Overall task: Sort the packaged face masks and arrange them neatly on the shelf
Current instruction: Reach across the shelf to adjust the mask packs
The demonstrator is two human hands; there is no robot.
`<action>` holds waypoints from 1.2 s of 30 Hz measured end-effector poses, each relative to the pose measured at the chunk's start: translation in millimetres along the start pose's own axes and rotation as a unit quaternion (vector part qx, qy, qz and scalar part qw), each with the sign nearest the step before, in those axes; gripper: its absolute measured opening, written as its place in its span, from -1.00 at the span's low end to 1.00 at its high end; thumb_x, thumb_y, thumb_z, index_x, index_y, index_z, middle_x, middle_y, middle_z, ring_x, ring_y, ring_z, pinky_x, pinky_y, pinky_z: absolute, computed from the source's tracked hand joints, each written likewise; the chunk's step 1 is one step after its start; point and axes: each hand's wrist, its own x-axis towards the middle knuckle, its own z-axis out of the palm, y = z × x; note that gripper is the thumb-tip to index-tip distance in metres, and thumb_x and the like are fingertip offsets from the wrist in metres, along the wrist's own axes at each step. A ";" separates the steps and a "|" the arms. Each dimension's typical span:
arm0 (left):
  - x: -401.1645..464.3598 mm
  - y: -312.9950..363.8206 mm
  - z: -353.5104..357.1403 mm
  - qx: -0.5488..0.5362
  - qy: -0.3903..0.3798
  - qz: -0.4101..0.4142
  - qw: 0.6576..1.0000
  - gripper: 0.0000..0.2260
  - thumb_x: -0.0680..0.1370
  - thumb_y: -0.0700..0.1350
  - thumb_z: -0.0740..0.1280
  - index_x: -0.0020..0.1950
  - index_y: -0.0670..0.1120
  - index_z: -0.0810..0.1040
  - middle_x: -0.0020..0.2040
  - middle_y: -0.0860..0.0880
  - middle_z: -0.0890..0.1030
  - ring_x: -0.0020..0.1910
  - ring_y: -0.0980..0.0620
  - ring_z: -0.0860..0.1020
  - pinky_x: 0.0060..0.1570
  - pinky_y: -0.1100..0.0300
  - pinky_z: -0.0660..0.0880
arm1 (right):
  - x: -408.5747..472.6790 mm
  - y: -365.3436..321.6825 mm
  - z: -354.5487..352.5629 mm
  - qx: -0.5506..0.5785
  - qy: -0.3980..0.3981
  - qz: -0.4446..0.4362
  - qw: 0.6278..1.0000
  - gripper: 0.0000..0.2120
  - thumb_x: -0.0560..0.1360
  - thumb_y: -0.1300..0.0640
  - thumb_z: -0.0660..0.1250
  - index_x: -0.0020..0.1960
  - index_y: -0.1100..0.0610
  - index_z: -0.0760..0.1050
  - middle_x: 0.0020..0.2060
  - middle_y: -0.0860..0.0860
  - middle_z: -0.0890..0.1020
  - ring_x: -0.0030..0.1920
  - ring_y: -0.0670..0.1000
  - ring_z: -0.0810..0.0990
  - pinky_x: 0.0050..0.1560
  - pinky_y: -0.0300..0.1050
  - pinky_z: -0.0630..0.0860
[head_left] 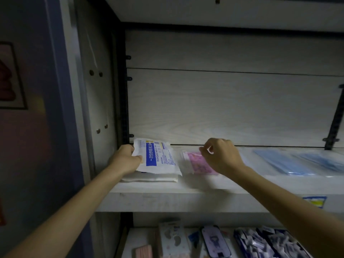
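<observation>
A white mask pack with a blue label [158, 157] lies on top of a small stack of white packs at the left end of the shelf [167, 198]. My left hand [126, 159] grips that top pack by its left edge. A clear pack of pink masks [197, 162] lies flat just to the right. My right hand [221, 155] rests on the pink pack's right side, fingers curled at its top edge. Clear packs of blue masks [290, 162] lie further right on the same shelf.
The cabinet's side wall [100, 108] stands close on the left, and the wood-grain back panel [223, 105] is behind. A black bracket [335, 118] runs up at the far right. The lower shelf holds several patterned packs and boxes [214, 243].
</observation>
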 end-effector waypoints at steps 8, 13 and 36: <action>4.1 0.7 -0.4 0.176 -0.010 0.024 0.984 -0.72 0.55 0.03 0.29 0.21 -0.03 0.41 0.09 -0.02 0.53 0.03 -0.05 0.52 0.06 0.05 0.53 | 1.9 -19.8 3.9 -0.006 0.007 -0.025 1.000 -0.71 0.56 -0.09 0.26 0.13 0.06 0.58 0.02 0.10 0.66 0.05 0.18 0.57 0.08 0.02 0.51; -23.9 22.2 7.2 0.269 0.090 0.162 0.945 -0.71 0.59 0.00 0.22 0.29 -0.04 0.42 0.20 -0.10 0.53 0.18 -0.12 0.45 0.13 0.06 0.40 | -24.8 -34.3 -1.2 -0.047 0.014 -0.040 0.998 -0.64 0.59 -0.12 0.20 0.27 0.05 0.47 0.11 0.08 0.61 0.14 0.14 0.51 0.15 0.03 0.45; -171.4 91.4 109.9 0.091 -0.017 0.362 0.928 -0.73 0.61 0.10 0.16 0.28 0.13 0.46 0.19 0.15 0.55 0.19 0.10 0.44 0.19 0.17 0.34 | -194.7 42.9 -76.9 -0.033 0.132 0.138 0.981 -0.66 0.56 -0.06 0.29 0.29 0.01 0.49 0.08 0.00 0.64 0.12 0.08 0.55 0.10 0.03 0.42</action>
